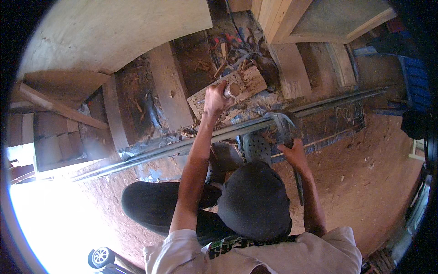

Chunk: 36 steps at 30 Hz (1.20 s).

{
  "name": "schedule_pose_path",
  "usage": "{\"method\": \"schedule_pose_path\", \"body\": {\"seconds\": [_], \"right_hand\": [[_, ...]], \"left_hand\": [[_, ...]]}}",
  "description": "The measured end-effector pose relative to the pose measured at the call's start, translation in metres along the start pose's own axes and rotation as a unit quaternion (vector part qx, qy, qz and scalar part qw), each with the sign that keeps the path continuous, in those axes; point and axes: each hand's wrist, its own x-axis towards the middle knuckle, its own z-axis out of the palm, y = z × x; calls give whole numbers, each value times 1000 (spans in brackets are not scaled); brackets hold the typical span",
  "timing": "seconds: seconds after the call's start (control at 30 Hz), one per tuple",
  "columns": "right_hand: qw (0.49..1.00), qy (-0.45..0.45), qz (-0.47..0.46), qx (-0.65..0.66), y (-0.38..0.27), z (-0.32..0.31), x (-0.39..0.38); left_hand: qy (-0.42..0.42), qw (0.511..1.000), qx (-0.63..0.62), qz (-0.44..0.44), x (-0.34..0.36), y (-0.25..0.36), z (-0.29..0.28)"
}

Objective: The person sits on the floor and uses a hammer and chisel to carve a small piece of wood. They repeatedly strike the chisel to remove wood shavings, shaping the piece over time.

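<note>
Both grips closed: left grip (216, 99) on a pale cylinder (232, 90), right grip (295, 155) on a hammer (284, 133).
The cylinder, round-ended, its material unclear, is at the middle of a flat, speckled wooden board (253, 82); the hammer, dark-handled with a curved metal head, is off the board's near right corner. Loose wood scraps (221, 69) lie by the far edge, rough dusty planks (169, 89) past the left corner. Slim rails (338, 100) cross on the near side, then grainy reddish-brown earth floor (342, 176). A dark rounded cap (253, 201) hides part of the legs (159, 205).
</note>
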Motion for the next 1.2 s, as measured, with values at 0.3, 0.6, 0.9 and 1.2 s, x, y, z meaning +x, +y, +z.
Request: {"method": "schedule_pose_path", "body": {"seconds": [0.3,0.6,0.9,1.2], "right_hand": [[905,132,-22,403,-67,-2,38],[986,-64,-128,-88,-101,10,103],[965,-13,-210,-158,-94,25,90],[985,-96,-113,-91,-115,18,81]], "left_hand": [[35,999,-31,2,-1,-1,-1],[36,997,-60,-10,3,4,-13],[53,989,-113,-76,2,5,-8],[77,969,-217,-90,-6,-22,11]]}}
